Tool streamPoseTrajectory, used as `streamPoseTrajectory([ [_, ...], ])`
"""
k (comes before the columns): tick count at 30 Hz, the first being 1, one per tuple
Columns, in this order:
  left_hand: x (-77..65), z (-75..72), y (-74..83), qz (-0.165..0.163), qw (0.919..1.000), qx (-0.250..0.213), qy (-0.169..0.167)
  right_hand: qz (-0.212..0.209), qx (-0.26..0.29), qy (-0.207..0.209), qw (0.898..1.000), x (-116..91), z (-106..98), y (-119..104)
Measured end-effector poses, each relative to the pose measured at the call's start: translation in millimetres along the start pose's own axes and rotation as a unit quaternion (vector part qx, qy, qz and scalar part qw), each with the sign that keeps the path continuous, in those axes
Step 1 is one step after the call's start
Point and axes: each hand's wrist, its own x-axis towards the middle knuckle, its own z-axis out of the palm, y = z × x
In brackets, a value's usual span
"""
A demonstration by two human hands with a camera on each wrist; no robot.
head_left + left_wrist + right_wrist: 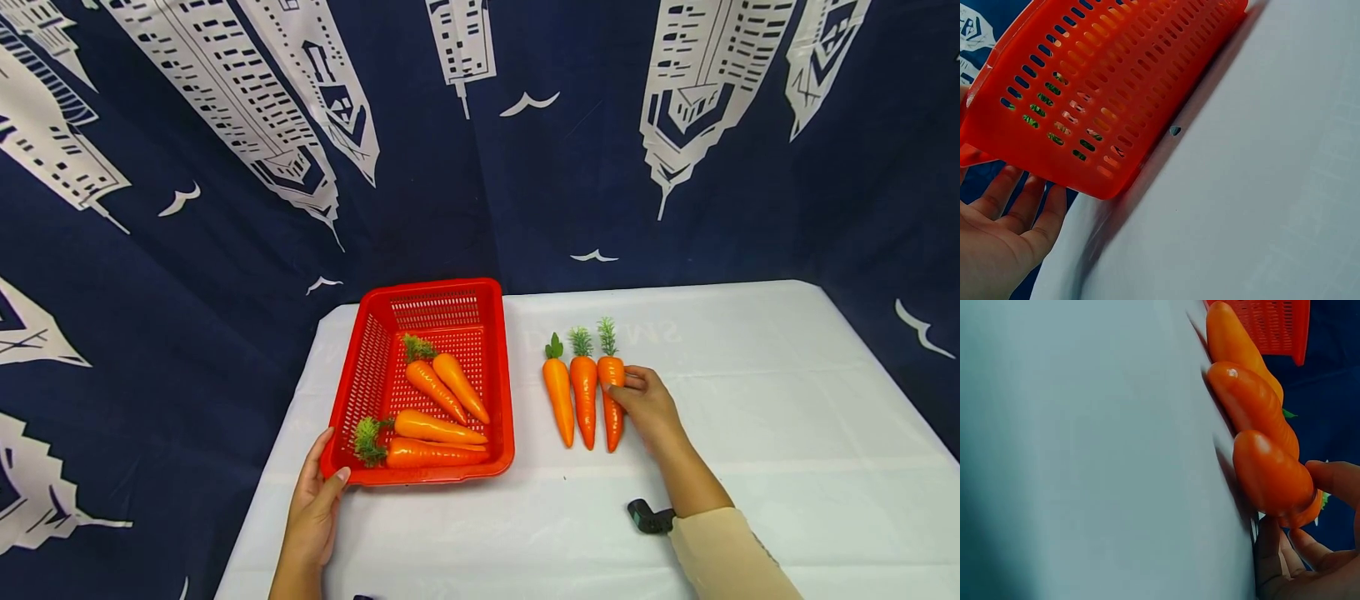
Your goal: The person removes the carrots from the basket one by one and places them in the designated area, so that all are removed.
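Note:
A red plastic basket (508, 392) with slotted walls stands at the left of the table, several artificial carrots (438, 427) with green tops lying inside. My left hand (315, 508) holds its near left corner, thumb at the rim; in the left wrist view the fingers (1054, 215) reach under the rim outside the wall. Three more carrots lie side by side right of the basket, tops pointing away. My right hand (651, 406) pinches the rightmost carrot (612, 417) between thumb and fingers. Beside it are the middle carrot (584, 404) and the lighter orange left carrot (558, 400).
A white cloth covers the table (787, 400). Dark blue fabric (570, 183) printed with white buildings and birds hangs behind and at the sides. A small black device (649, 517) sits at my right wrist, by the beige sleeve (723, 550).

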Motion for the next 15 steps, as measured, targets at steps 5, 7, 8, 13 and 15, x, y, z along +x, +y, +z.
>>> streamPoseTrajectory([
  [5,-0.3,-0.2,0.0,-0.003,1.0000,-0.003,0.001,0.004,0.002,-0.014,1.000,0.6,-1.2,-0.8],
  [7,-0.1,-0.3,-0.2,-0.002,1.0000,-0.003,0.000,0.003,0.009,-0.019,1.000,0.5,-1.7,-1.3],
  [8,-0.1,-0.3,-0.3,-0.002,1.0000,-0.003,0.000,0.003,0.011,-0.021,1.000,0.7,-2.0,-1.2],
  [13,0.5,-0.6,-1.1,0.002,1.0000,-0.002,-0.003,0.002,0.015,-0.017,1.000,0.8,-2.9,-0.8],
  [15,0.6,-0.6,-1.4,0.003,1.0000,-0.002,-0.004,0.001,0.015,-0.015,1.000,0.4,-3.0,-0.7],
])
